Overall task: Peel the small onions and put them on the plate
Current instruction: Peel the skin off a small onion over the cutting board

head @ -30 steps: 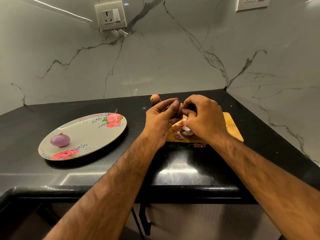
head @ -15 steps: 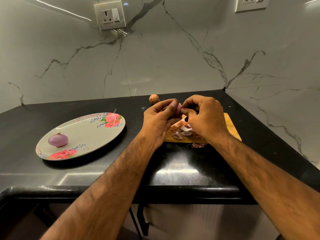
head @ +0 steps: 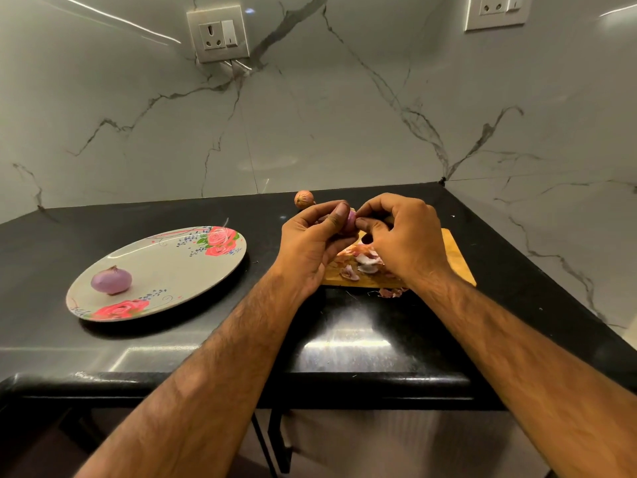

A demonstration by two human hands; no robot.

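Over on the left, a flowered plate (head: 179, 267) sits flat on the black counter (head: 206, 343). There's one peeled onion (head: 111, 280) in it, purple and glossy, lying near the plate's left rim just above a painted rose. Nothing else is on the plate.

Further along, at the back of the counter near the wall, an unpeeled onion (head: 304, 199) in its brown skin stands alone, just behind the knuckles of the left hand (head: 310, 243). That hand is raised off the counter, its fingers curled round a half-peeled onion (head: 349, 222) with the thumb laid across the near side. Only a sliver of pale purple shows between the two hands. The right hand (head: 406, 243) meets it from the other side, thumb and forefinger pinched at the onion's right edge, the remaining fingers folded in.

Below the hands lies a wooden cutting board (head: 456, 260), largely hidden by the right hand and wrist. A heap of onion skins (head: 365, 262) rests on its left part, and a few stray skins (head: 391, 292) lie on the counter just off its near edge. Up on the marble wall are a left socket (head: 218, 32) and a right socket (head: 496, 8).
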